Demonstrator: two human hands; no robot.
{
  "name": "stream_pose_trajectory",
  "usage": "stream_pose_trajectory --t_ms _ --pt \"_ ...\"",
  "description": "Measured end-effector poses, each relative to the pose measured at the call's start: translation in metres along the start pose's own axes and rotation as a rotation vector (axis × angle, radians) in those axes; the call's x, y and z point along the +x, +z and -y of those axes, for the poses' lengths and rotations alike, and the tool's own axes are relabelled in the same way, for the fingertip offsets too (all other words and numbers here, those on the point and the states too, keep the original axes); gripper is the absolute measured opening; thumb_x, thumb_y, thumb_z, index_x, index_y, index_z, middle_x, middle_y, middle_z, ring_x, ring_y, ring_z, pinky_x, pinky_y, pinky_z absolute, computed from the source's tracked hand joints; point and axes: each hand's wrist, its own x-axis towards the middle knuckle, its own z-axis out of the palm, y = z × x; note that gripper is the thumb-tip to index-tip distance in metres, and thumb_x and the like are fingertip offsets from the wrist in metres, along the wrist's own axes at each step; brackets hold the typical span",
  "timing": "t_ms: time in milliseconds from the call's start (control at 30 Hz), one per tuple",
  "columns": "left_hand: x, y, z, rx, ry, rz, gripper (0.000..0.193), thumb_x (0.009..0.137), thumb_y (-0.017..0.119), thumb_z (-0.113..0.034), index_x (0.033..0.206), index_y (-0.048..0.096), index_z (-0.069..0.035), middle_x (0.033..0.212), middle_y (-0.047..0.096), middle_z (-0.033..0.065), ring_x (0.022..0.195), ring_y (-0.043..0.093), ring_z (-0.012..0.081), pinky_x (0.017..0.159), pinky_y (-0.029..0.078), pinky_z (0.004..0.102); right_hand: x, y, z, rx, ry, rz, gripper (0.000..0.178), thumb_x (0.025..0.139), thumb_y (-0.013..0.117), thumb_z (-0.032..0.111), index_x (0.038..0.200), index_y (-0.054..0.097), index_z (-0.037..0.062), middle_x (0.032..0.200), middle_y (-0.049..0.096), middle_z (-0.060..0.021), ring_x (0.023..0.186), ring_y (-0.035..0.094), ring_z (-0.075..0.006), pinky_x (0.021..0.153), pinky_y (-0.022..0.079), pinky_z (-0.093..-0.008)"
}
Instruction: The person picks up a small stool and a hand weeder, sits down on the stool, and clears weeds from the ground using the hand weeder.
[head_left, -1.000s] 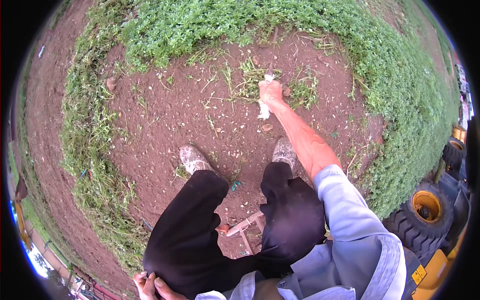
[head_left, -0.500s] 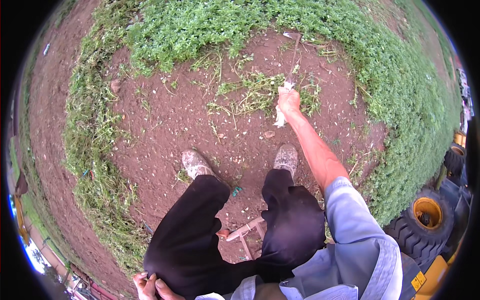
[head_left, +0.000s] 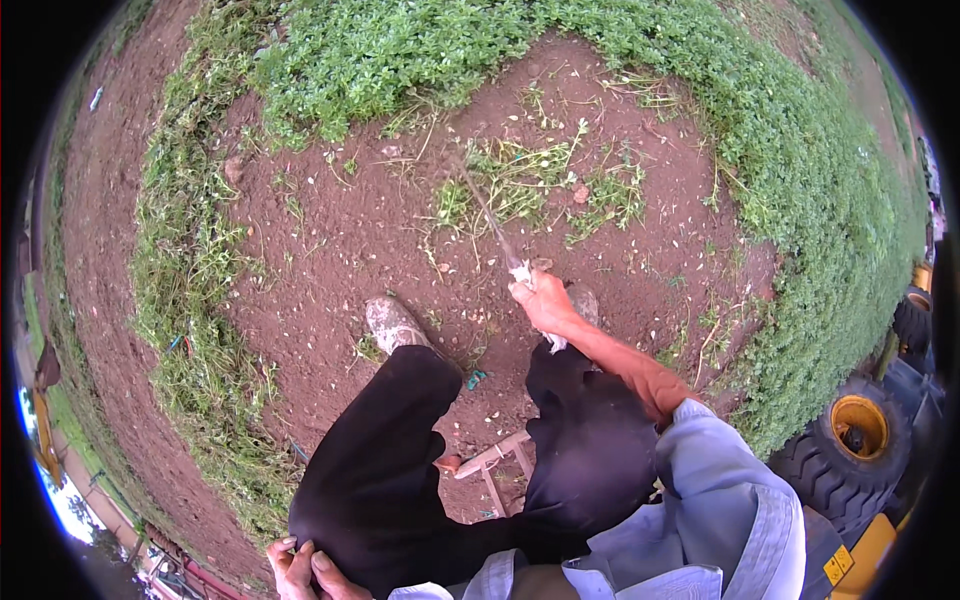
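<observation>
My right hand [head_left: 545, 303] is closed round the pale, cloth-wrapped handle of a thin hand hoe [head_left: 490, 212]. Its shaft slants away to the left; the far end is blurred by motion near the bare soil [head_left: 340, 225]. Just beyond the shaft lies a loose heap of cut green weeds [head_left: 525, 175]. At the lower left, my left hand [head_left: 305, 575] is beside my dark trouser leg [head_left: 370, 460], fingers curled together. Whatever those fingers may hold is too small to make out.
Dense low green plants [head_left: 400, 55] border the soil ahead and to the right. Wilted cuttings [head_left: 185, 290] form a strip at left. A wooden frame [head_left: 487, 460] sits between my legs. A large black tyre with a yellow rim [head_left: 850, 430] stands at right.
My right hand has drawn the hoe back toward me and to the left, from the plants' edge across the weed heap. Some weeds have shifted. The left hand stays where it was.
</observation>
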Motion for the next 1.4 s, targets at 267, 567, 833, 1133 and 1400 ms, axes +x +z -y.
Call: stream_pose_trajectory --t_ms 267,567,833,1133,1400 --pt "-0.029 -0.005 0.016 -0.001 -0.031 0.02 0.018 0.088 0.057 -0.004 0.092 0.063 0.012 0.086 0.063 0.0212 0.084 0.059 0.0376 0.082 0.048 0.046 0.174 -0.084 0.103 0.242 0.181 -0.516 0.035 0.085 0.061 0.031 0.069 0.063 0.0004 0.062 0.062 -0.012 0.052 0.06 -0.0213 0.048 0.047 -0.0403" --pt "0.0 -0.005 -0.005 -0.031 -0.088 0.064 0.009 0.085 0.064 -0.001 0.086 0.065 0.007 0.081 0.064 0.0207 0.07 0.062 0.0316 0.067 0.052 0.0392 -0.018 0.014 -0.012 -0.215 -0.018 0.027 0.044 0.087 0.061 0.032 0.102 0.06 -0.009 0.092 0.066 -0.0306 0.098 0.065 -0.0433 0.085 0.049 -0.0465" --pt "-0.028 -0.001 0.013 0.008 -0.047 0.028 0.017 0.087 0.058 -0.004 0.092 0.062 0.011 0.086 0.063 0.0217 0.084 0.058 0.0377 0.081 0.047 0.0458 0.134 -0.065 0.033 0.376 0.093 -0.44 0.034 0.086 0.063 0.033 0.08 0.063 -0.0012 0.065 0.064 -0.011 0.056 0.064 -0.0212 0.051 0.049 -0.038" --pt "-0.007 -0.002 0.001 0.01 -0.113 0.038 0.013 0.086 0.061 -0.003 0.089 0.064 0.009 0.084 0.063 0.0215 0.077 0.06 0.0347 0.073 0.049 0.0432 0.055 0.027 0.046 -0.114 -0.056 -0.075 0.037 0.086 0.061 0.028 0.095 0.06 -0.008 0.089 0.067 -0.0273 0.089 0.068 -0.0383 0.077 0.051 -0.046" --pt "-0.022 -0.005 0.021 0.018 -0.045 0.038 0.018 0.088 0.057 -0.007 0.092 0.062 0.011 0.086 0.062 0.0215 0.084 0.059 0.0381 0.079 0.047 0.0468 0.086 -0.052 0.034 0.149 -0.044 -0.317 0.029 0.09 0.061 0.029 0.092 0.061 -0.0006 0.067 0.061 -0.0099 0.059 0.06 -0.0192 0.055 0.047 -0.0384"
